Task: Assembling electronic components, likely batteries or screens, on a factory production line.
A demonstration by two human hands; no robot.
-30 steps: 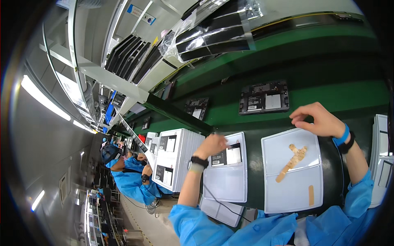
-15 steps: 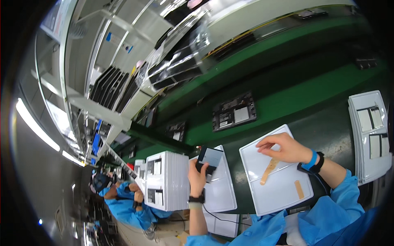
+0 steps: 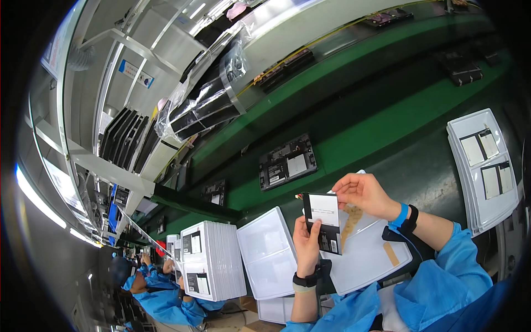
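My left hand (image 3: 307, 246) grips a flat battery pack (image 3: 322, 213), white and black with small wires at its top corner. The thumb presses on its face. My right hand (image 3: 368, 195) has thumb and fingers pinched together at the pack's upper right edge; what lies between the fingertips is too small to make out. Below both hands rests a white plastic tray (image 3: 362, 271), partly covered by the pack. On it lie a tan strip (image 3: 391, 254) and a bunch of tan strips (image 3: 350, 221). To its left sits another white tray (image 3: 265, 252), with nothing in its two compartments.
A tall stack of white trays (image 3: 224, 260) with batteries stands at left; another tray stack (image 3: 481, 171) is at far right. Beyond, a green conveyor (image 3: 354, 138) carries opened devices (image 3: 289, 161). A co-worker in a blue sleeve (image 3: 171, 304) works at left.
My left hand has carried the battery pack rightward from the left tray to over the tray with the strips. My right hand has closed in on the pack's edge. The view has shifted slightly.
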